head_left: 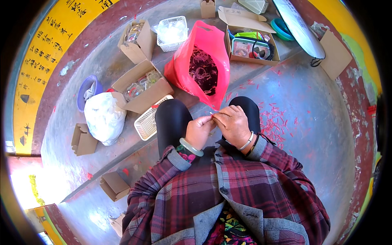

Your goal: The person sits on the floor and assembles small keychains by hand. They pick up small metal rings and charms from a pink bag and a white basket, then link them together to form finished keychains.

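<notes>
Your left hand (199, 132) and right hand (234, 125) together, both pinching small piece (211, 114) between knees (173, 118), likely for steadiness. Bag (181, 67) gapes on far side, probably for easy reach.

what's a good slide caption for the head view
Left hand and right hand pinch a tiny piece near an open pink bag, red bits scattered on the floor.
</notes>
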Demonstrator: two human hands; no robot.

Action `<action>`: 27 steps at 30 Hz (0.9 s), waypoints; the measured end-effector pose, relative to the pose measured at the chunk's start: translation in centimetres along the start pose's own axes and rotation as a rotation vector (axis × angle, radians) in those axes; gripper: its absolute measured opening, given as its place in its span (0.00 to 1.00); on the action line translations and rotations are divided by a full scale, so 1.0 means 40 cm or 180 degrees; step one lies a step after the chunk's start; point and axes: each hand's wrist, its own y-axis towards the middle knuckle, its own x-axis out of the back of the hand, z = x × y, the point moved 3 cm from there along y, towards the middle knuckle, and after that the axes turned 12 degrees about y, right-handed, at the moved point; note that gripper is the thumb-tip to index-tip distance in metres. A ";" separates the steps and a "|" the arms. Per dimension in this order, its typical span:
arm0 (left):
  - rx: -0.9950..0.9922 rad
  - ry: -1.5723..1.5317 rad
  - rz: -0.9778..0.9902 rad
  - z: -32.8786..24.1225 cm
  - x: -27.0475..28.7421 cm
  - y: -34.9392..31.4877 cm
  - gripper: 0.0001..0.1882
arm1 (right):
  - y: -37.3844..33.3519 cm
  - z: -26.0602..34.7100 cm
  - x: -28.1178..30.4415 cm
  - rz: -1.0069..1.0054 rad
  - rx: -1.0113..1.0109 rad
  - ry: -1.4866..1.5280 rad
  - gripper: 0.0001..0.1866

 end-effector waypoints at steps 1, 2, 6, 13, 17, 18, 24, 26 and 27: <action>-0.0170 0.0281 -0.0023 0.011 0.003 0.003 0.10 | -0.001 0.000 -0.001 0.0051 0.0024 -0.0054 0.07; -0.0337 0.0559 -0.0042 0.013 0.004 0.004 0.10 | -0.001 0.003 -0.002 0.0105 0.0065 -0.0123 0.06; -0.0863 0.1767 -0.0131 -0.001 0.004 -0.001 0.09 | -0.003 0.011 -0.010 0.0306 0.0162 -0.0369 0.04; -0.1142 0.1853 -0.0161 -0.012 -0.002 -0.008 0.09 | -0.003 0.002 -0.019 0.0198 -0.0065 -0.0244 0.05; -0.1071 0.1825 -0.0123 -0.014 0.002 -0.007 0.09 | 0.000 0.001 -0.010 0.0275 -0.0169 -0.0075 0.05; -0.1122 0.1885 -0.0126 -0.015 0.001 -0.007 0.09 | 0.001 0.003 -0.010 0.0325 -0.0117 -0.0167 0.05; -0.1397 0.2120 -0.0155 -0.026 -0.002 -0.012 0.08 | -0.001 0.010 -0.020 0.0450 -0.0117 -0.0359 0.05; -0.1390 0.2145 -0.0147 -0.022 -0.003 -0.013 0.07 | -0.001 0.007 -0.020 0.0431 -0.0180 -0.0292 0.05; -0.1385 0.2117 -0.0153 -0.023 -0.002 -0.013 0.07 | -0.001 0.004 -0.018 0.0413 -0.0195 -0.0246 0.05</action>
